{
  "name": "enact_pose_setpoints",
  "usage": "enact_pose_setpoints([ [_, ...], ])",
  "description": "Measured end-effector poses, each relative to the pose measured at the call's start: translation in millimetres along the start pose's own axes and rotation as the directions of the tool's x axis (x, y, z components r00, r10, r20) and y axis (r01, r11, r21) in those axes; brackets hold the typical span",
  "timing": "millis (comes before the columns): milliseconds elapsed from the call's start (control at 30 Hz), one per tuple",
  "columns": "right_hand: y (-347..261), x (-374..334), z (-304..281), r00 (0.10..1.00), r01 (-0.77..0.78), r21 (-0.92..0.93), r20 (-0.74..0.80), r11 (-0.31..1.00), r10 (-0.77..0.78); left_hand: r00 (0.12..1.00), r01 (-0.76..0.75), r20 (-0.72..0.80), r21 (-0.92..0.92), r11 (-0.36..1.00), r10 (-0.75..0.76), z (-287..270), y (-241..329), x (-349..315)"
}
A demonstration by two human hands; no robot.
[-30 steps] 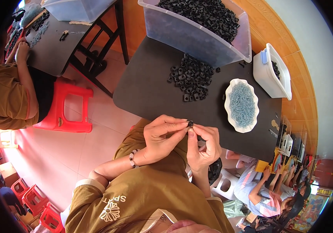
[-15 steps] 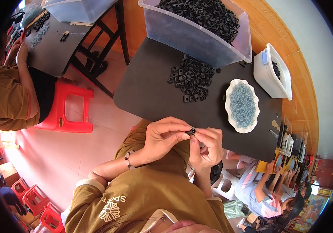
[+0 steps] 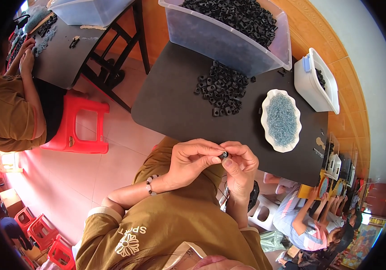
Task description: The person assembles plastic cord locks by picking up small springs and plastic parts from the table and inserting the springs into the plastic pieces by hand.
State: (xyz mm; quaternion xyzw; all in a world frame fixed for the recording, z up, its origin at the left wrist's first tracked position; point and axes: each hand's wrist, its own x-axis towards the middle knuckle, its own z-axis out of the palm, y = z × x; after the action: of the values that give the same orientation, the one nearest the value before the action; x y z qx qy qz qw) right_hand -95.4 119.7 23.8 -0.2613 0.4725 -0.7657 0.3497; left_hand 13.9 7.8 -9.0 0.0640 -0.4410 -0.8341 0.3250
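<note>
Head view: left hand (image 3: pixel 190 163) and right hand (image 3: pixel 242 167) pinch a black piece (image 3: pixel 224 155) between them.

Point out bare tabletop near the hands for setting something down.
Widest: the dark table's left part, bordered by clear bin, black-part pile and left edge. Smaller: between pile, scalloped dish, left hand and right hand. Crowded: far right, where bin, dish and white tub stand close.
</note>
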Motion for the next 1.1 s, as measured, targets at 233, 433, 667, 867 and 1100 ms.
enact_pose_setpoints([
  [233,14,-5,8,0.994,0.006,0.103,-0.111,0.995,0.005,0.992,0.106,-0.066,-0.042,0.993,-0.109,0,1,-1],
  [433,4,-2,1,0.993,-0.080,-0.069,-0.097,0.994,0.073,0.975,0.202,-0.065,-0.116,0.972,-0.211,-1,7,2],
  [667,-7,2,-4,1.000,0.012,-0.283,0.015,0.959,-0.008,0.952,0.306,0.026,-0.124,0.944,-0.305,-5,11,1],
  [867,-13,-1,2,1.000,0.005,-0.258,-0.009,0.966,-0.007,0.963,0.268,0.074,-0.111,0.957,-0.261,-5,13,0],
  [1100,-19,1,-8,0.998,0.015,-0.316,0.064,0.949,0.006,0.951,0.299,0.129,-0.148,0.943,-0.282,-10,11,-3],
])
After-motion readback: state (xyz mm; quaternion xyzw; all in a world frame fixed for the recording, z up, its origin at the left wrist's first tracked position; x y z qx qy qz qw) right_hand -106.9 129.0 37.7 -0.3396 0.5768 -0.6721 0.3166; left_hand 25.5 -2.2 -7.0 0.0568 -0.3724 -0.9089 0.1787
